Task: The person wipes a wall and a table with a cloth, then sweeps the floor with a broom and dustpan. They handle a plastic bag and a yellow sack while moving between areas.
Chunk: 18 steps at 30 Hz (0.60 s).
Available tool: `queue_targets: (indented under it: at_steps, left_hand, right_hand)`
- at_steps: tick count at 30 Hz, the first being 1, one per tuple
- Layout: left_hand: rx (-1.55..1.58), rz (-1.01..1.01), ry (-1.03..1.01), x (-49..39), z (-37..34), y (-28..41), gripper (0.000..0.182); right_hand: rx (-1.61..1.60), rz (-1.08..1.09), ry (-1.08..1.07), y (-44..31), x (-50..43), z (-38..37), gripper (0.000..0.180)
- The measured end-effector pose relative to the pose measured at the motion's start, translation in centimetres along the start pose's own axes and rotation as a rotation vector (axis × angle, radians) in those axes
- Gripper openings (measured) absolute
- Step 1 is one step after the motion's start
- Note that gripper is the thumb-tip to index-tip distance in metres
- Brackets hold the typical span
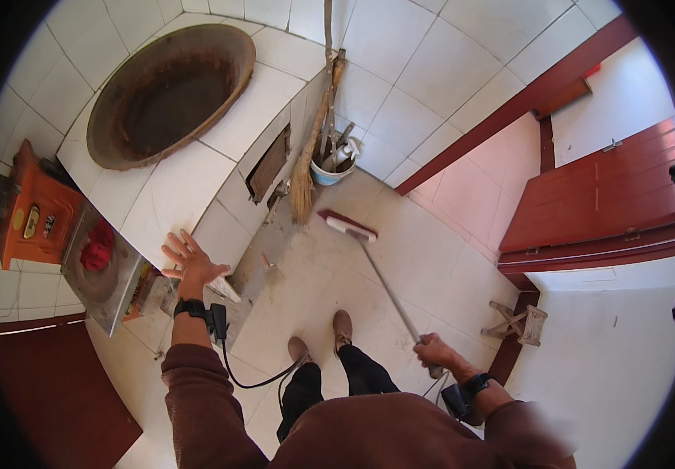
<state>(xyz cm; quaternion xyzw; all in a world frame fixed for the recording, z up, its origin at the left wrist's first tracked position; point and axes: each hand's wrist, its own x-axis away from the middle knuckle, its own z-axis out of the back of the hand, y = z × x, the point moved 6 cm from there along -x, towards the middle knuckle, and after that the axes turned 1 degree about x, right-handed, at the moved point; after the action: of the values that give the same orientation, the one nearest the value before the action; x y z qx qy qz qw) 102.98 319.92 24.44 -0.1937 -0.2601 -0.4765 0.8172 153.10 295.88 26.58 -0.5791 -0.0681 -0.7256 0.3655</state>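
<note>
My right hand (436,353) grips the handle of a long-handled broom (393,293) near its end. The broom's white head (350,228) with dark red bristles is slightly blurred, low over the pale tiled floor (372,281); whether it touches the floor I cannot tell. With fingers spread and nothing in it, my left hand (191,264) is at the front corner of a white-tiled stove (167,205). Contact with the tiles is unclear. A big rusty wok (173,97) is set into the stove top.
Beside the stove a straw broom (302,187) leans near a bucket (333,174) holding sticks and a spray bottle (346,149). Debris (267,261) lies on the floor. At right are a red door (595,193) and a folding stool (519,325); a red cloth (97,246) lies at left.
</note>
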Motion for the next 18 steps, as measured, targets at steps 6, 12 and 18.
queue_targets:
  at_steps: [6,12,18]
  left_hand:
    - [0.113,-0.133,0.091,-0.7,-0.2,-1.5,0.122]
    - [0.467,-0.592,0.530,3.3,-3.3,-5.4,0.082]
    - [0.581,-0.418,0.188,10.8,-10.7,-8.8,0.050]
  right_hand:
    - [0.012,-0.054,-0.085,3.0,2.9,-1.0,0.020]
    - [-0.130,0.025,-0.126,2.8,6.7,3.3,0.019]
    - [-0.216,0.030,-0.043,4.4,7.0,8.9,0.016]
